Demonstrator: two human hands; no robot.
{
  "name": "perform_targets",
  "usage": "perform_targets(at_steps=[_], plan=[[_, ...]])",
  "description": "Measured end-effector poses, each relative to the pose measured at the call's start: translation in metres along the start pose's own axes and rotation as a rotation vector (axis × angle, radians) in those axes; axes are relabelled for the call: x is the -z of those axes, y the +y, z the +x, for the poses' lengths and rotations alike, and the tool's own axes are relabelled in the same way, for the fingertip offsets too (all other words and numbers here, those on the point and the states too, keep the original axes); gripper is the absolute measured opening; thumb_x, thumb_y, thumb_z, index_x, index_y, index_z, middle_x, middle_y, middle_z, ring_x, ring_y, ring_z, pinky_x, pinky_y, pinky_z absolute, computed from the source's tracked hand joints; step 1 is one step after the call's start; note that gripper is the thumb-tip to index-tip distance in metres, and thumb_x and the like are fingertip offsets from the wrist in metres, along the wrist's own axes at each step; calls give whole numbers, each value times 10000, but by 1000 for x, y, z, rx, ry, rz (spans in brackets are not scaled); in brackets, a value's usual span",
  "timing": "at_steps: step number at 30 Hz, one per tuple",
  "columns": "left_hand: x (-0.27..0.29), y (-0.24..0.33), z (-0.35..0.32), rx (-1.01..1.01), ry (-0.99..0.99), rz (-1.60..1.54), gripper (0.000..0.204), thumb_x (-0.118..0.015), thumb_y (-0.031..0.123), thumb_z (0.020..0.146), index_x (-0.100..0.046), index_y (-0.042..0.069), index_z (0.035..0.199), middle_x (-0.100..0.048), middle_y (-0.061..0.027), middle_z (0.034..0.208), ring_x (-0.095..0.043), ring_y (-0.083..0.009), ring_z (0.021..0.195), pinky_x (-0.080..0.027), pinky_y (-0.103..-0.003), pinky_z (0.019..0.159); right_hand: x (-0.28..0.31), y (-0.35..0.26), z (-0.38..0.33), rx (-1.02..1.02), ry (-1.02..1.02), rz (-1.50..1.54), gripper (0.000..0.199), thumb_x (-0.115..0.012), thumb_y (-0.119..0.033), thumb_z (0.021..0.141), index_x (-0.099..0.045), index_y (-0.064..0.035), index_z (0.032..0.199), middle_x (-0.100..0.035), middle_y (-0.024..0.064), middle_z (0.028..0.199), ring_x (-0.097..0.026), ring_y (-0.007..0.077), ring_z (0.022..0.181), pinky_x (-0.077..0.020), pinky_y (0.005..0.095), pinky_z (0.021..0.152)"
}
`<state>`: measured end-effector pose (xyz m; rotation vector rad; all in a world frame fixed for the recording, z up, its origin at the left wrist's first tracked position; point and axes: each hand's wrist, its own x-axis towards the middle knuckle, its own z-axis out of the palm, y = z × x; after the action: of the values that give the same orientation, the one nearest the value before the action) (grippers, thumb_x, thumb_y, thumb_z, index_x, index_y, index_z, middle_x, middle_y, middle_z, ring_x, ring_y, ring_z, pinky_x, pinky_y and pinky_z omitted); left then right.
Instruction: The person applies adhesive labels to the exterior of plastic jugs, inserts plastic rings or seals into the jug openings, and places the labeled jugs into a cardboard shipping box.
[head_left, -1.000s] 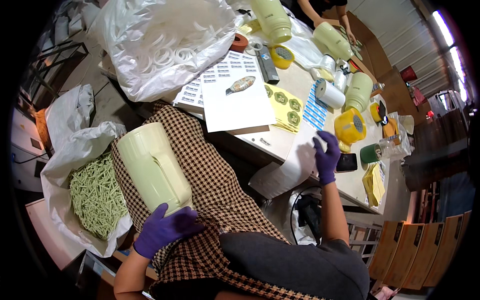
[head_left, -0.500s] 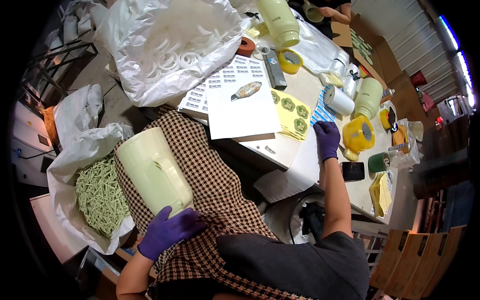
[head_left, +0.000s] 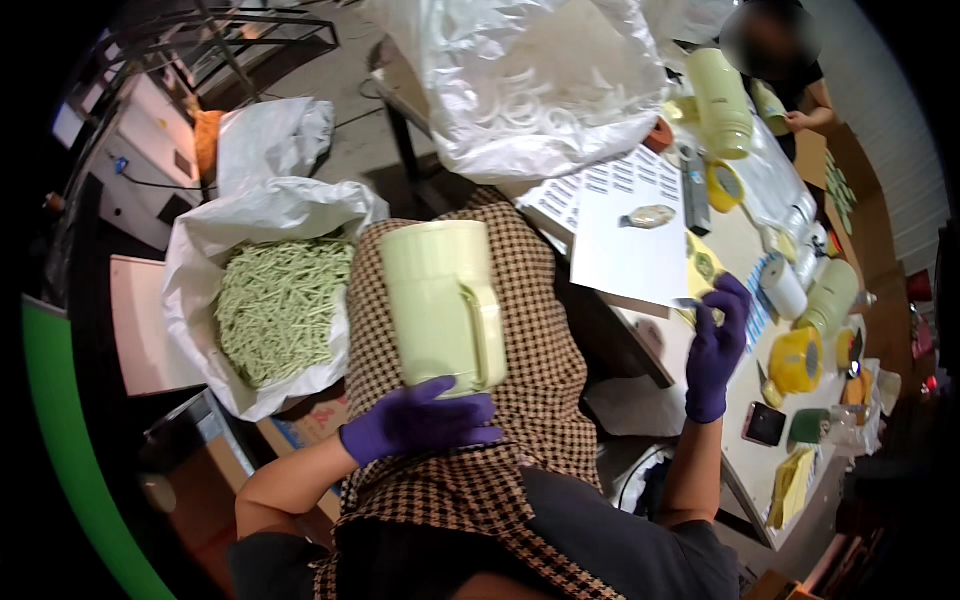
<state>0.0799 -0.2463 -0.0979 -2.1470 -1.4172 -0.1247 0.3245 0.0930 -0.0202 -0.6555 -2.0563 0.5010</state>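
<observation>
A pale green plastic jug body (head_left: pixel 437 290) with a side handle lies across my lap on a brown checked apron. At its near end is my left hand (head_left: pixel 420 420) in a purple glove, thumb up against the jug and fingers stretched along its end, steadying it. My right hand (head_left: pixel 718 345), also purple-gloved, is raised over the table's near edge, beside a yellow sheet of round green stickers (head_left: pixel 706 258). Its fingers are bent toward the thumb. Something small and pale shows by the fingertips, too blurred to name.
Left of my lap stands a white sack (head_left: pixel 190 310) of green plastic pieces. On the table are a large bag (head_left: pixel 450 130) of white rings, paper sheets (head_left: pixel 630 255), yellow tape (head_left: pixel 795 360), a white roll (head_left: pixel 783 287), a phone (head_left: pixel 763 425) and another jug (head_left: pixel 828 297). A person works at the far right.
My view has swung left. My right hand has gone from a closed fist near the blue-and-white strip to bent fingers by the sticker sheet. The jug stays in my lap against my left hand.
</observation>
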Motion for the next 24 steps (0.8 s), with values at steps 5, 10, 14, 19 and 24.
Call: perform_targets(at_steps=[5, 10, 14, 19, 24], plan=[[2, -4, 5, -3, 4, -122, 427, -532, 301, 989, -501, 468, 1381, -598, 143, 1261, -544, -3, 1233, -277, -411, 1167, -122, -82, 61, 61, -608, 514, 70, -668, -52, 885, -639, -13, 935, -613, 87, 947, -587, 236, 940, -476, 336, 849], [14, -5, -4, -2, -53, -58, 523, -535, 207, 969, -479, 438, 1435, -624, 158, 1308, -536, 1, 1258, -264, -400, 1178, -195, -112, 82, 11, -858, 587, 147, -675, -150, 924, -694, -7, 896, -634, 94, 850, -583, 229, 892, -480, 351, 813], [15, -3, -12, 25, -76, -99, 679, -593, 184, 941, -334, 351, 1546, -541, 111, 1467, -479, -79, 1385, -278, -442, 1244, -201, -114, 89, -67, -989, 564, 163, -672, -157, 930, -700, 3, 910, -638, 91, 843, -569, 207, 875, -476, 338, 817], [6, 1, -19, -20, -95, -157, 662, -585, 169, 952, -346, 327, 1548, -524, 91, 1482, -457, -100, 1406, -296, -417, 1228, -205, -106, 90, -81, -1043, 549, 176, -675, -164, 927, -701, 10, 936, -648, 98, 869, -589, 206, 858, -486, 346, 808], [2, 3, -18, 0, -122, -76, 603, -532, 244, 988, -345, 329, 1555, -463, 39, 1540, -364, -124, 1465, -314, -438, 1202, -220, -98, 62, -40, -682, 354, 478, -836, -351, 786, -570, -8, 986, -558, 148, 929, -549, 278, 819, -483, 412, 782]])
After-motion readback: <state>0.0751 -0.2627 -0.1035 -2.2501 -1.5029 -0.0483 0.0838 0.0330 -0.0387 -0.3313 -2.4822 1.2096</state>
